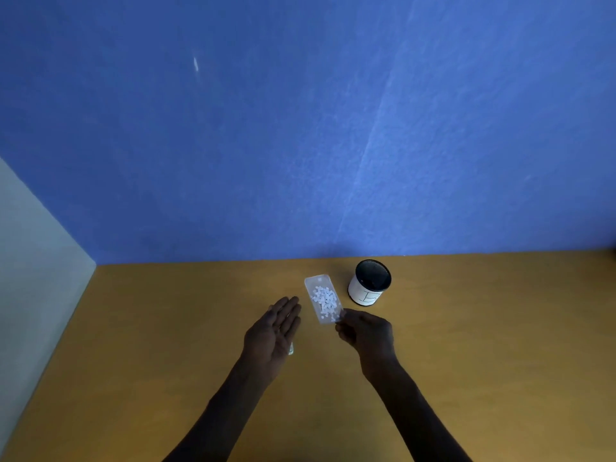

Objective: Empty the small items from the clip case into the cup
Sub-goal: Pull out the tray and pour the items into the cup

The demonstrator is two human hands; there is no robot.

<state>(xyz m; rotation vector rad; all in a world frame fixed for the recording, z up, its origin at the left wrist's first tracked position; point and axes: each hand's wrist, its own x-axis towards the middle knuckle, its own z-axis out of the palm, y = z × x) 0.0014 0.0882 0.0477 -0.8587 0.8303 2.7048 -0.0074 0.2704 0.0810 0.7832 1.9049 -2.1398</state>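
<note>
A clear, flat clip case (316, 282) lies on the wooden table (166, 328), filled with several small white items (324, 300). My right hand (365, 331) pinches the case's near corner. My left hand (275, 328) is flat with fingers together and extended, just left of the case and apart from it; something small and pale shows under its heel. The cup (369, 283), white outside and dark inside, stands upright just right of the case's far end.
A blue wall (300, 128) rises behind the table's far edge. A pale side panel (33, 278) borders the table on the left. Bare wooden surface stretches to the left, right and front of my hands.
</note>
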